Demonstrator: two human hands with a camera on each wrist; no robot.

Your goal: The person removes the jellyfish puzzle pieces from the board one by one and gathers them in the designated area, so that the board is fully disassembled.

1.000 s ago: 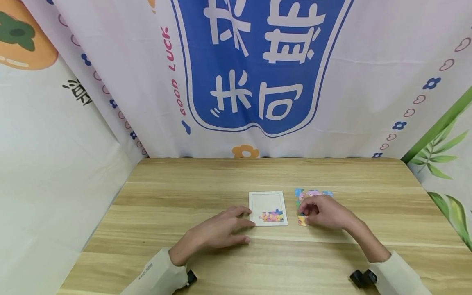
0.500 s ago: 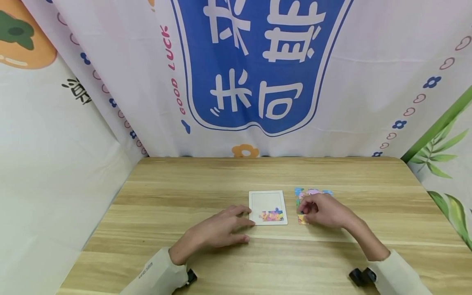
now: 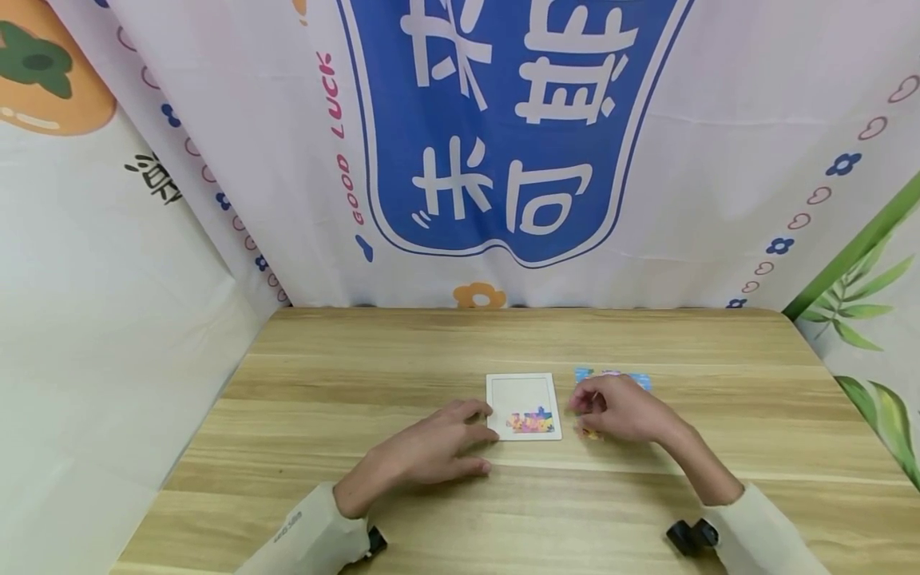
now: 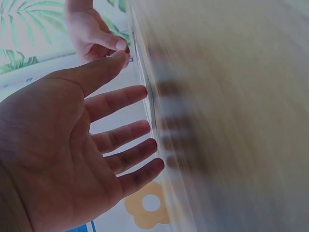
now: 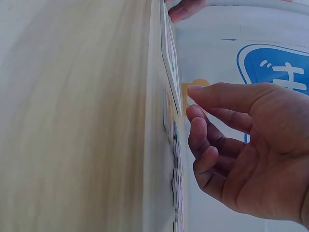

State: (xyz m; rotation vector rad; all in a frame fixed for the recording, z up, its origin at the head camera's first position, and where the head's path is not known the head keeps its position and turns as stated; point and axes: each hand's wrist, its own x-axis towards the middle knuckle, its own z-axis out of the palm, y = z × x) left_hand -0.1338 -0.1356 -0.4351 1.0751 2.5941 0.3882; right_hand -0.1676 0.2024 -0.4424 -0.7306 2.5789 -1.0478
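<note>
A white puzzle tray (image 3: 519,393) lies near the middle of the wooden table, with a few joined pink and yellow puzzle pieces (image 3: 532,422) in its lower right corner. At the tray's left edge rests my left hand (image 3: 434,447), fingers spread and nearly straight; the left wrist view shows its bare palm. My right hand (image 3: 621,411) hovers over loose puzzle pieces (image 3: 636,379) right of the tray and hides part of them. Its fingers are loosely curled, and no piece shows between thumb and index finger in the right wrist view. One separate piece (image 5: 167,116) lies beside the tray.
The wooden table (image 3: 345,375) extends around the tray and pieces. A printed white curtain (image 3: 690,224) with a blue emblem hangs behind its far edge. Black wrist devices (image 3: 693,537) sit at both sleeve cuffs.
My right hand has shifted slightly left toward the tray, uncovering blue pieces at the upper right and covering more on the left. My left hand and the tray stay put.
</note>
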